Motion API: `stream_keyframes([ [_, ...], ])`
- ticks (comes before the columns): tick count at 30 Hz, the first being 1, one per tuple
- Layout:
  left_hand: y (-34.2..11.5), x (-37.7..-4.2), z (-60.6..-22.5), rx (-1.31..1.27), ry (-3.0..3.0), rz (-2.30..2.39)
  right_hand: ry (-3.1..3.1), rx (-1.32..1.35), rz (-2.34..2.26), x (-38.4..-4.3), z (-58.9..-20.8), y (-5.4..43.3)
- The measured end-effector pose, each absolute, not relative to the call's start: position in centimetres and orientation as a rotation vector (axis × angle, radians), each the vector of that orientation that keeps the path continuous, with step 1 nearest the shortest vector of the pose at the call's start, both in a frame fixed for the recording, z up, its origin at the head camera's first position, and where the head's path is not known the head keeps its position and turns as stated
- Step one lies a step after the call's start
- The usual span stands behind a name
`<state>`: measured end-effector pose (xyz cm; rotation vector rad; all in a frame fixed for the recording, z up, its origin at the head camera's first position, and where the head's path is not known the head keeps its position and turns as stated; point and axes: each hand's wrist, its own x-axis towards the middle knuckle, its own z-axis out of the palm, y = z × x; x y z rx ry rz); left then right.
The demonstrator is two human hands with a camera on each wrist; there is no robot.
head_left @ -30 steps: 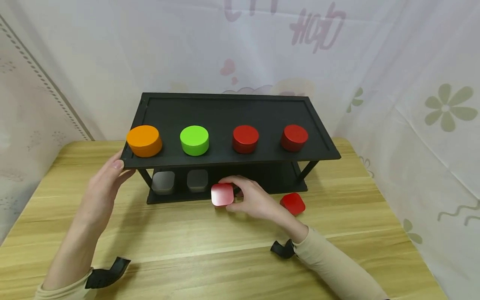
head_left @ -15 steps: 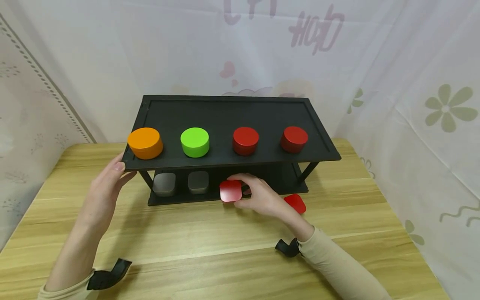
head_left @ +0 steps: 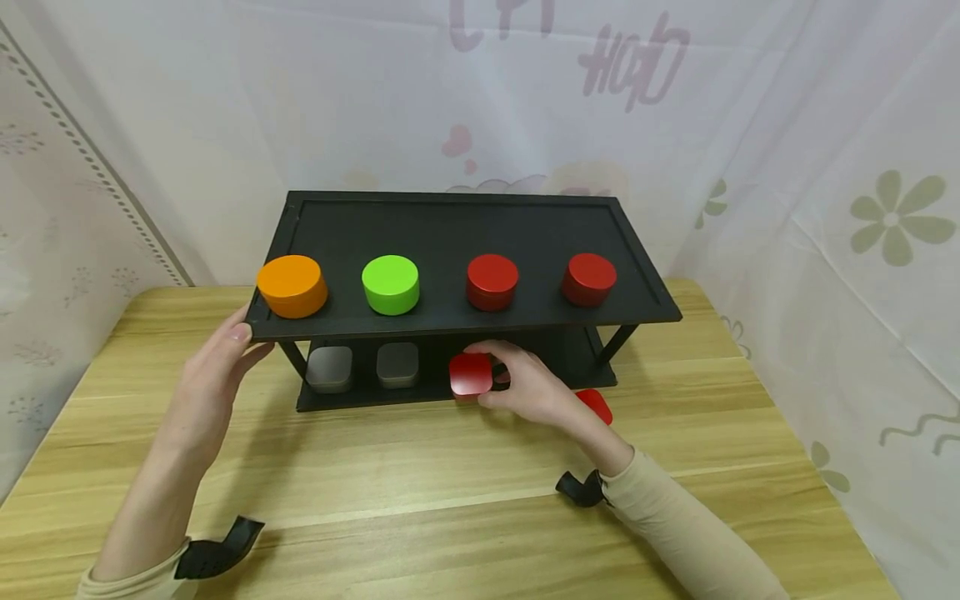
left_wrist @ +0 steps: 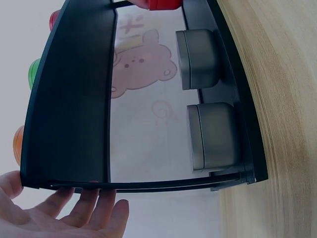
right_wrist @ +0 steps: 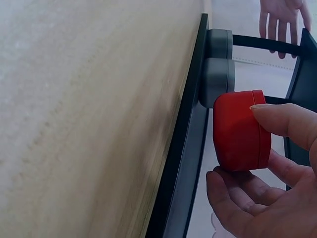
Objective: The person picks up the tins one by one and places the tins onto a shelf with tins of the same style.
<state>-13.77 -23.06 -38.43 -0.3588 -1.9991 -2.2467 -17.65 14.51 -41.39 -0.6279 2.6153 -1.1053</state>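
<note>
A two-tier black shelf (head_left: 450, 225) stands on the table. At its upper left corner my left hand (head_left: 204, 387) grips the edge, thumb on top and fingers underneath; the left wrist view shows those fingers (left_wrist: 84, 210) along the side rail. My right hand (head_left: 532, 387) pinches a red rounded-square tin (head_left: 471, 375) between thumb and fingers, at the front of the lower tier. In the right wrist view the tin (right_wrist: 240, 131) appears just above the lower tier's edge. To its left, two grey tins (head_left: 329, 369) sit on that tier.
On the upper tier stand an orange round tin (head_left: 292, 287), a green one (head_left: 391, 285) and two red ones (head_left: 492, 282). Another red square tin (head_left: 595, 406) lies on the wooden table (head_left: 360, 500), partly behind my right wrist. A printed cloth (head_left: 375, 100) hangs behind.
My right hand has carried the red tin to the right and further back, to the lower tier's front. The left hand keeps its grip on the shelf corner.
</note>
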Motion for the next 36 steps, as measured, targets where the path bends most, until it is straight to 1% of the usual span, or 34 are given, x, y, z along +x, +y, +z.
stream_keyframes([
  [16, -23.2, -13.8, -38.4, -0.368, -2.028, -2.230, 2.612, -0.619, -1.098, -18.7, -41.5, 14.9],
  [36, -23.1, -13.7, -38.3, -0.370, -2.013, -2.250, 2.587, -0.545, -1.024, -20.2, -42.0, 15.5],
])
